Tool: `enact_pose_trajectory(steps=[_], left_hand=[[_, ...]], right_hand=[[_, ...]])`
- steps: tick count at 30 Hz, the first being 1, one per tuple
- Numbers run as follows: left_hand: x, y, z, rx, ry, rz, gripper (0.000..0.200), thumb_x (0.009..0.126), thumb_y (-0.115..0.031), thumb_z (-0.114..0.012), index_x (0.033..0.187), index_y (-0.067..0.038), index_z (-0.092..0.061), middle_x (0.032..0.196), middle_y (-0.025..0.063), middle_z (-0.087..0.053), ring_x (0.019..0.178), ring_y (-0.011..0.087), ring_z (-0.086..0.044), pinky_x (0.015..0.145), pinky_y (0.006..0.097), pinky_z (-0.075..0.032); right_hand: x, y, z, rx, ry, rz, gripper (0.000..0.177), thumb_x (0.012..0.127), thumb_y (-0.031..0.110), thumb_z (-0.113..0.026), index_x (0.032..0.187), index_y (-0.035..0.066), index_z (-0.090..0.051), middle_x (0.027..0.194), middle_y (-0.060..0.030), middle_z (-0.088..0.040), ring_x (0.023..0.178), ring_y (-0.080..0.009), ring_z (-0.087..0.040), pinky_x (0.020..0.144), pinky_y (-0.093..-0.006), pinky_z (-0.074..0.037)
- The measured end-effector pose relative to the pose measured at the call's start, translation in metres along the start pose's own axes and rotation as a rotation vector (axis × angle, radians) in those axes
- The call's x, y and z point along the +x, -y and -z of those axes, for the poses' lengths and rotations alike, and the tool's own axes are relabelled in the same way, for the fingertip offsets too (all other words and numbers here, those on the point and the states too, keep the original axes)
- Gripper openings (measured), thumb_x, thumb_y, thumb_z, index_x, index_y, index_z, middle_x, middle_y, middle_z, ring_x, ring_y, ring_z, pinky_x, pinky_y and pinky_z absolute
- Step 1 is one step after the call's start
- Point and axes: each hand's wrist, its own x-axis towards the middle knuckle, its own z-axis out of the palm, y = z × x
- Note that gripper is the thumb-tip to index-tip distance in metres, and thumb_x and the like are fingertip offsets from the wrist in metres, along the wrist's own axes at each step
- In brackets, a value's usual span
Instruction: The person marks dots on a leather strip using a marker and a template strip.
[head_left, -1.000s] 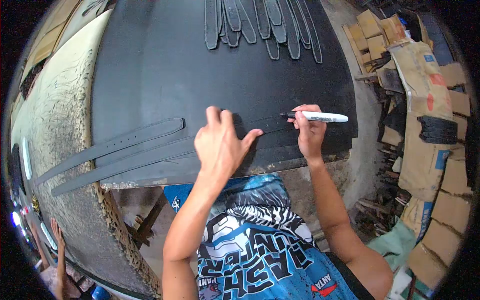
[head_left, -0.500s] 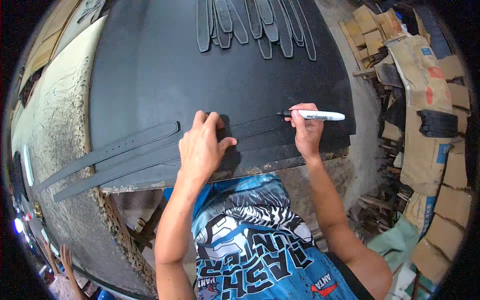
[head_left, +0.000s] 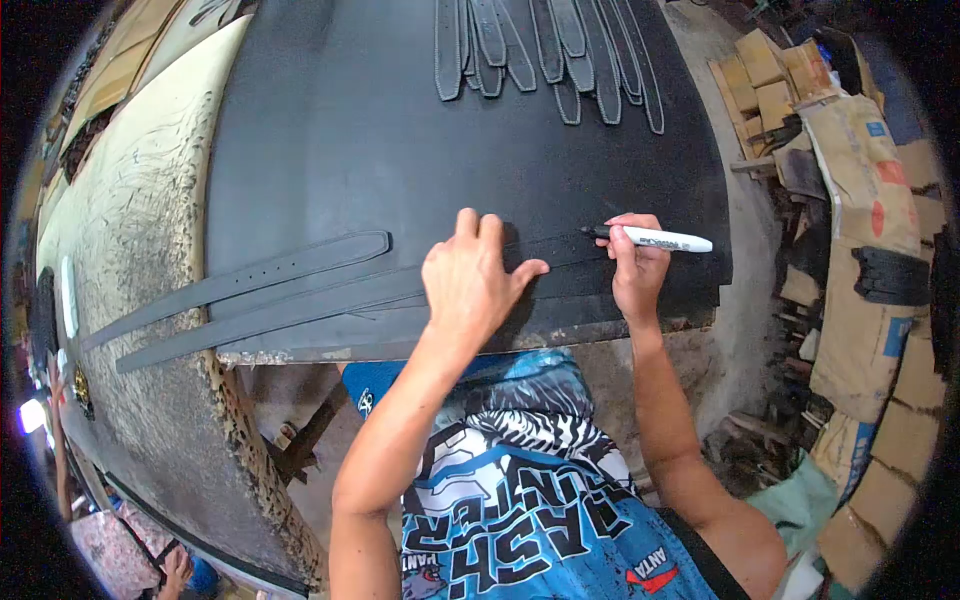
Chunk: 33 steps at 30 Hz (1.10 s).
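My right hand [head_left: 637, 270] grips a white marker [head_left: 662, 240] with its dark tip touching a large black sheet [head_left: 420, 150] laid over the bench. My left hand [head_left: 472, 285] lies flat, fingers spread, pressing a long dark belt strap [head_left: 300, 320] down on the sheet, left of the marker tip. A second strap with punched holes [head_left: 260, 277] lies just above it, and both run off the sheet's left edge.
Several more dark straps [head_left: 550, 45] lie fanned at the sheet's far edge. The worn, stained bench top [head_left: 130, 260] shows at the left. Cardboard pieces and sacks [head_left: 860, 200] are stacked on the right. Another person's hand [head_left: 178, 565] appears at the bottom left.
My left hand has shifted right along the strap, closer to the marker. My right hand and the marker keep about the same place on the sheet. The view has moved slightly.
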Motion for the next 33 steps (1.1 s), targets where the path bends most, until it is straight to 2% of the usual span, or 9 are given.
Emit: enact_pose_trajectory(steps=[1, 2, 5, 7, 10, 14, 16, 28, 33], left_hand=[[0.001, -0.001, 0.001, -0.02, -0.02, -0.024, 0.061, 0.066, -0.052, -0.086, 0.086, -0.003, -0.056, 0.09, 0.0125, -0.057, 0.069, 0.0376, -0.064, 0.06, 0.0454, -0.052], [0.0, 0.0, 0.006, 0.016, 0.11, 0.036, 0.057, 0.067, -0.047, -0.086, 0.094, -0.004, -0.062, 0.099, 0.013, -0.059, 0.078, 0.0374, -0.067, 0.067, 0.0446, -0.055], [-0.017, 0.029, 0.033, -0.046, 0.075, 0.034, 0.054, 0.068, -0.037, -0.087, 0.108, -0.007, -0.067, 0.113, 0.0133, -0.06, 0.092, 0.0371, -0.067, 0.076, 0.0437, -0.056], [-0.029, 0.051, 0.065, -0.093, 0.162, 0.175, 0.054, 0.071, -0.026, -0.087, 0.119, -0.01, -0.067, 0.122, 0.0125, -0.059, 0.103, 0.0365, -0.065, 0.085, 0.0432, -0.054], [-0.042, 0.063, 0.096, -0.142, 0.184, 0.26, 0.046, 0.075, -0.015, -0.082, 0.118, -0.008, -0.067, 0.12, 0.0122, -0.058, 0.101, 0.0362, -0.064, 0.085, 0.044, -0.052], [-0.05, 0.072, 0.084, -0.121, 0.117, 0.242, 0.038, 0.078, -0.01, -0.079, 0.113, -0.006, -0.066, 0.118, 0.0114, -0.059, 0.099, 0.037, -0.064, 0.083, 0.0439, -0.052], [-0.048, 0.066, 0.081, -0.142, 0.089, 0.211, 0.037, 0.078, -0.011, -0.079, 0.112, -0.006, -0.065, 0.117, 0.0113, -0.059, 0.098, 0.0365, -0.065, 0.082, 0.0437, -0.053], [-0.036, 0.04, 0.053, -0.186, 0.104, 0.105, 0.036, 0.08, -0.016, -0.078, 0.112, -0.007, -0.064, 0.114, 0.0114, -0.061, 0.097, 0.0371, -0.066, 0.081, 0.0445, -0.054], [-0.033, 0.035, 0.046, -0.22, 0.111, 0.101, 0.035, 0.08, -0.015, -0.078, 0.112, -0.007, -0.064, 0.113, 0.0117, -0.061, 0.097, 0.0373, -0.066, 0.08, 0.0447, -0.054]], right_hand=[[0.0, 0.001, -0.001, -0.013, 0.002, 0.003, 0.006, 0.097, 0.005, -0.061, 0.102, 0.002, -0.06, 0.091, -0.0045, -0.061, 0.079, -0.0097, -0.062, 0.072, -0.0261, -0.056], [-0.001, 0.0, 0.0, -0.054, 0.009, 0.015, 0.006, 0.097, 0.004, -0.061, 0.102, 0.002, -0.06, 0.092, -0.0049, -0.061, 0.08, -0.0104, -0.062, 0.073, -0.0258, -0.055], [-0.002, -0.003, 0.002, -0.025, 0.007, 0.015, 0.005, 0.097, 0.003, -0.061, 0.102, 0.001, -0.06, 0.093, -0.0048, -0.061, 0.081, -0.0108, -0.062, 0.073, -0.0267, -0.056], [-0.002, -0.001, 0.001, 0.006, -0.019, 0.03, 0.006, 0.097, 0.003, -0.06, 0.103, 0.001, -0.06, 0.093, -0.0044, -0.06, 0.079, -0.0104, -0.062, 0.073, -0.0266, -0.056], [-0.004, -0.007, 0.002, 0.049, -0.083, 0.044, 0.009, 0.096, 0.002, -0.06, 0.105, 0.001, -0.06, 0.092, -0.0044, -0.06, 0.076, -0.0097, -0.06, 0.073, -0.0267, -0.056], [-0.002, -0.001, 0.005, 0.075, -0.089, 0.085, 0.013, 0.095, 0.002, -0.06, 0.108, -0.001, -0.059, 0.091, -0.007, -0.062, 0.073, -0.0099, -0.059, 0.075, -0.028, -0.056], [-0.003, 0.003, 0.003, 0.097, -0.075, 0.123, 0.016, 0.095, 0.001, -0.06, 0.11, -0.002, -0.058, 0.097, -0.0099, -0.064, 0.074, -0.0111, -0.059, 0.075, -0.0273, -0.055], [-0.009, 0.018, -0.018, 0.089, 0.095, 0.093, 0.02, 0.094, -0.002, -0.062, 0.113, -0.001, -0.057, 0.103, -0.0085, -0.06, 0.082, -0.0119, -0.063, 0.071, -0.0243, -0.053], [-0.005, 0.02, -0.011, 0.043, 0.135, 0.124, 0.015, 0.092, -0.004, -0.061, 0.106, 0.0, -0.057, 0.098, -0.0081, -0.061, 0.079, -0.0113, -0.061, 0.07, -0.0241, -0.052]])
